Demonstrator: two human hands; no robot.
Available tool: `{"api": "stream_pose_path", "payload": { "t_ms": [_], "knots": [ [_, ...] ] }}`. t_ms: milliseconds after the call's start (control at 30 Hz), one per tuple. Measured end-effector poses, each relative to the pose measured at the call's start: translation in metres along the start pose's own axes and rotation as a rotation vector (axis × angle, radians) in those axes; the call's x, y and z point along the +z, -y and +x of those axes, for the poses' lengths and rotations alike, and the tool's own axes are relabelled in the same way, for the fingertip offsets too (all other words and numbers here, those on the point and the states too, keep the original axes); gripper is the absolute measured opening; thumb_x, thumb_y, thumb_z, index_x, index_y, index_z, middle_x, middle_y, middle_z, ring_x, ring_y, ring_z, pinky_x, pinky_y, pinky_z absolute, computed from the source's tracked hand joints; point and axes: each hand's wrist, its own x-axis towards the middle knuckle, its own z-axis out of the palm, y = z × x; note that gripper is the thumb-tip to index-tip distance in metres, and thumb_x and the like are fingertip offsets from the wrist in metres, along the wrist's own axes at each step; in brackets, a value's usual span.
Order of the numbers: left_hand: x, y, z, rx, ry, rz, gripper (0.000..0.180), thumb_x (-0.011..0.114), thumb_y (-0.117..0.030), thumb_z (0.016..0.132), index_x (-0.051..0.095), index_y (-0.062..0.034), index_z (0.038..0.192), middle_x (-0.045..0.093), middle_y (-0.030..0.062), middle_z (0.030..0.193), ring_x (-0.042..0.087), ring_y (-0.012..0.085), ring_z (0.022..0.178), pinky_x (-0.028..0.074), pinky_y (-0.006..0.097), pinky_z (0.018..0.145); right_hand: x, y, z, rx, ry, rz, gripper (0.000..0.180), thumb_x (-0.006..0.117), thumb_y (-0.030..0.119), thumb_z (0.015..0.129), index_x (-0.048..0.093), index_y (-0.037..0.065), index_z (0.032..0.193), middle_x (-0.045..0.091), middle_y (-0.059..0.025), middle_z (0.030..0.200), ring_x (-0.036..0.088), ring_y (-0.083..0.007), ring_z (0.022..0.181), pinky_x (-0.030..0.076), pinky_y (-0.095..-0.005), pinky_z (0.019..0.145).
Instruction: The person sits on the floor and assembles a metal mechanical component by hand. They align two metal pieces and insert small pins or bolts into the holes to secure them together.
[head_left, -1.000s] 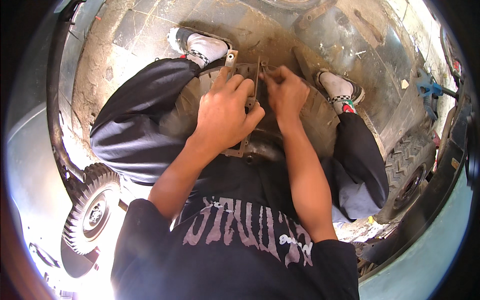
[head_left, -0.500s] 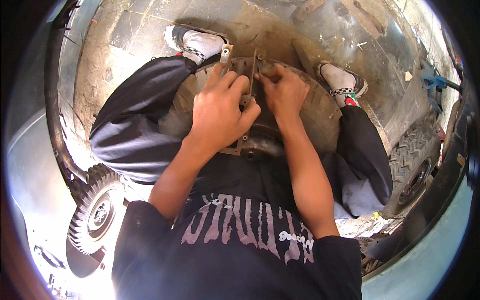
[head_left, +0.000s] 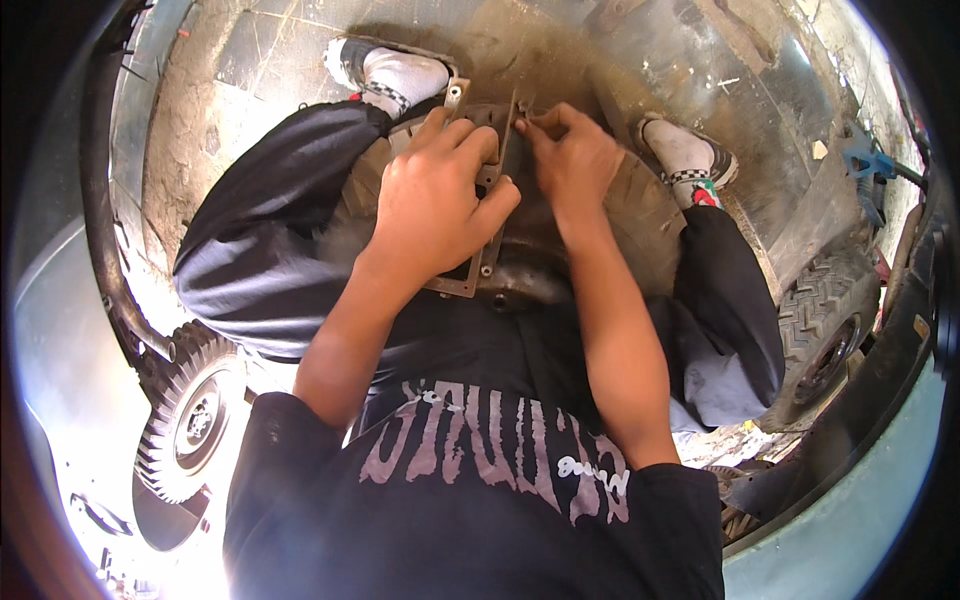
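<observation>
Right hand (head_left: pixel 578 158) moved up rectangular metal frame (head_left: pixel 486 262) | half-closed, hold unclear | left hand (head_left: pixel 430 200) curled, gripping it

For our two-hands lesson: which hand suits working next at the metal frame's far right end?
Probably the right hand: it is at that end, while the left hand holds the metal frame closer in.

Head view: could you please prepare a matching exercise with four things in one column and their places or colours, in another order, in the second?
Things
1. Left hand
2. Right hand
3. Socks
4. Blue object

Places or colours
A. mostly white
B. toward the picture's right edge
C. laid over the metal frame
D. just right of the metal frame

Pairs: 1-C, 2-D, 3-A, 4-B
</observation>
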Motion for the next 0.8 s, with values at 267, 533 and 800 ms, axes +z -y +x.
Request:
{"api": "stream_pose_path", "payload": {
  "t_ms": [267, 533, 800],
  "knots": [
    [0.005, -0.002, -0.005, 0.035, -0.067, 0.072, 0.024, 0.075, -0.024, 0.083, 0.066, -0.0054, 0.094, 0.065, 0.0137, 0.091, 0.065, 0.0462, 0.117, 0.060, 0.054, 0.079, 0.003, -0.021, -0.034, -0.059, -0.028, -0.136, 0.026, 0.084, 0.037, 0.086, 0.077, 0.013, 0.092, 0.077, -0.0101, 0.097, 0.069, -0.0352, 0.097, 0.041, -0.0496, 0.087],
    [0.003, -0.001, -0.003, 0.020, -0.043, 0.048, 0.023, 0.075, -0.022, 0.081, 0.066, -0.0064, 0.095, 0.065, 0.0145, 0.094, 0.064, 0.0504, 0.120, 0.060, 0.056, 0.079, -0.006, -0.008, -0.044, -0.042, 0.070, -0.053, 0.026, 0.083, 0.037, 0.087, 0.077, 0.011, 0.088, 0.076, -0.0114, 0.091, 0.069, -0.0352, 0.098, 0.040, -0.0509, 0.084],
    [0.003, -0.003, -0.001, 0.051, -0.062, 0.014, 0.025, 0.074, -0.018, 0.081, 0.057, -0.0011, 0.087, 0.059, 0.0173, 0.090, 0.063, 0.0429, 0.102, 0.052, 0.052, 0.081, 0.008, -0.002, -0.002, -0.068, -0.088, 0.026, 0.026, 0.084, 0.035, 0.086, 0.076, 0.011, 0.088, 0.074, -0.0104, 0.087, 0.068, -0.0359, 0.093, 0.040, -0.0511, 0.087]
  ]
}}
